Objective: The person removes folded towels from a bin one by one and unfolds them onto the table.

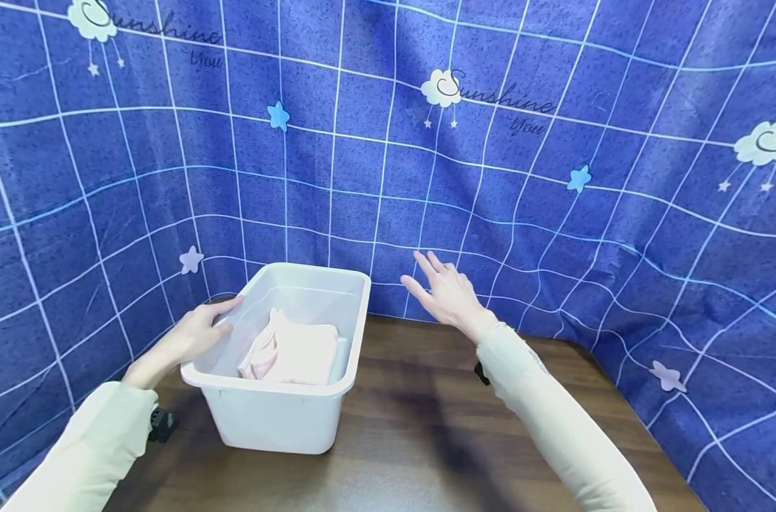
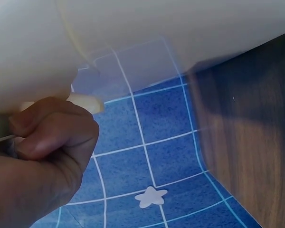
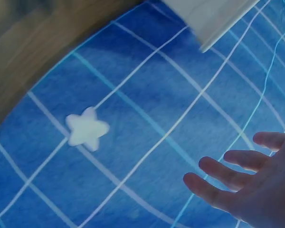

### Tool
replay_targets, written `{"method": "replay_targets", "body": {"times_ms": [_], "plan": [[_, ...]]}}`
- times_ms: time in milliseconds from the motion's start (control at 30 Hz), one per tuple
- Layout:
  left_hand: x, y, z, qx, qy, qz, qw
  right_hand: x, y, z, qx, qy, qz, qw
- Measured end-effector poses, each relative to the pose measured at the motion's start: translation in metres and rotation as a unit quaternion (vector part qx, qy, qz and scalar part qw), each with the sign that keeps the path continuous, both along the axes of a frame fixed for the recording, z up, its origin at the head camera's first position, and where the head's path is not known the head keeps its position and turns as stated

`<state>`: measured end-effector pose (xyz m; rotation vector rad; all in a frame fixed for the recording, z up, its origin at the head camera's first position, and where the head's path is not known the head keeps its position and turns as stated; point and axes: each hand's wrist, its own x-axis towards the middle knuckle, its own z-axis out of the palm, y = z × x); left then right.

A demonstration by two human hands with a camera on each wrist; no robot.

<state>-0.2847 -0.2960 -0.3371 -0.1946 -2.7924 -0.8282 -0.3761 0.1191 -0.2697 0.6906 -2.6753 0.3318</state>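
A white plastic bin [image 1: 272, 419] stands on the wooden table, left of the middle in the head view. Inside it lie a folded pale pink cloth [image 1: 307, 352], a pink-and-white patterned cloth [image 1: 264, 355] and the edge of a light blue one [image 1: 341, 359]. My left hand [image 1: 195, 333] grips the bin's left rim; in the left wrist view its curled fingers [image 2: 61, 128] are at the bin's side. To the right of the bin, my right hand [image 1: 448, 295] hangs in the air with its fingers spread and holds nothing.
The brown wooden table [image 1: 400, 405] reaches back to a blue gridded curtain [image 1: 362, 156] with clouds and stars, which also runs along the left and right sides. Dark devices are strapped at both wrists, the left one [image 1: 162, 424] beside the bin.
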Motion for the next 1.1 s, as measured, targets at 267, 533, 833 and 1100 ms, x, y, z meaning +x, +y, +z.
{"method": "replay_targets", "body": {"times_ms": [267,533,833,1100], "plan": [[0.001,0.002,0.004,0.006,0.008,-0.004,0.9999,-0.004,-0.057,0.018,0.016,-0.028,0.028,0.9991],[0.002,0.003,0.002,0.017,0.005,-0.01,0.9998,-0.005,-0.116,0.024,0.067,-0.042,0.054,0.9954],[0.003,0.004,0.001,0.017,0.006,-0.007,0.9998,0.0,-0.18,0.03,0.092,-0.056,0.062,0.9922],[0.001,0.002,-0.001,0.011,0.01,-0.012,0.9998,0.0,-0.219,0.024,0.126,-0.07,0.029,0.9891]]}}
